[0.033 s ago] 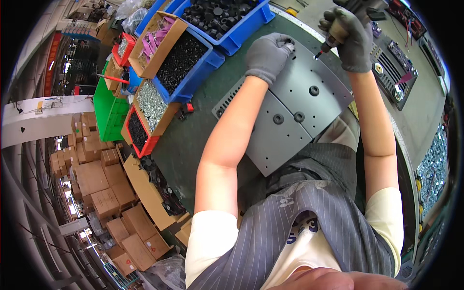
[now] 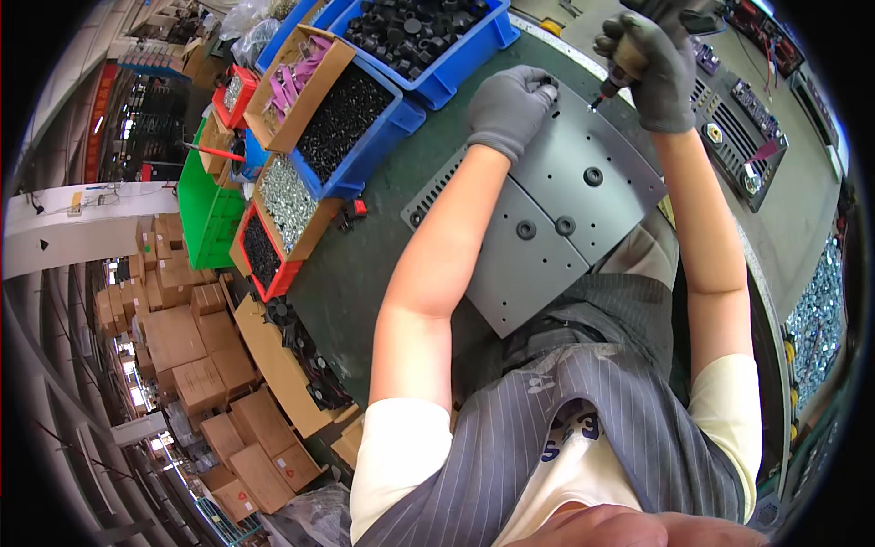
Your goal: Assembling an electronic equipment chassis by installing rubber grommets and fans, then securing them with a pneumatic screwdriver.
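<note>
Right hand [image 2: 658, 73] holding screwdriver [image 2: 627, 62], grey panel [image 2: 551, 260]

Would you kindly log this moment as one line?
left hand: far edge of panel; right hand: gripping driver; driver tip: near that edge; blue bins: left of panel

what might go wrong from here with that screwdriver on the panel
1. The right hand holds the power screwdriver at a slant, its bit at the far edge of the gray panel; it could slip and scratch the surface.

2. The gloved left hand is at the panel's far left corner, along the same edge as the bit, so a sideways slip might strike it.
</note>
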Demonstrator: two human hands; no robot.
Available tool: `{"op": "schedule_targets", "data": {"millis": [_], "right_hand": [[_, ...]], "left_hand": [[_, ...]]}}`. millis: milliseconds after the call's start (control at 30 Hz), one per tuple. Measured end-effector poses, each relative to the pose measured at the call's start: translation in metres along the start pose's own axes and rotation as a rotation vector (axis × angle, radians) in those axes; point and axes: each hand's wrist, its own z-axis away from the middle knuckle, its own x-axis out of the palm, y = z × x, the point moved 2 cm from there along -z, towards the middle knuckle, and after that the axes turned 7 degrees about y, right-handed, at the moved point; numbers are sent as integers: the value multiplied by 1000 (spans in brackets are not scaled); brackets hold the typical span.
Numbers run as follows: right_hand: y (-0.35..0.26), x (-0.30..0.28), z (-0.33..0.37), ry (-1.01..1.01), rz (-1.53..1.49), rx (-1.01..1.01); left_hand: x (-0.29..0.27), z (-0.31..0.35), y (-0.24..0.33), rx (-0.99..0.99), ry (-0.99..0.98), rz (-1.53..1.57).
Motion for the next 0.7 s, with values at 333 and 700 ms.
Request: {"op": "schedule_targets", "data": {"millis": [333,700], "right_hand": [[51,66,-26,-244,118,4],[64,71,-29,-368,200,46]], "left_hand": [[16,1,-13,57,46,-107],[3,1,-3,21,-1,-22]]}}
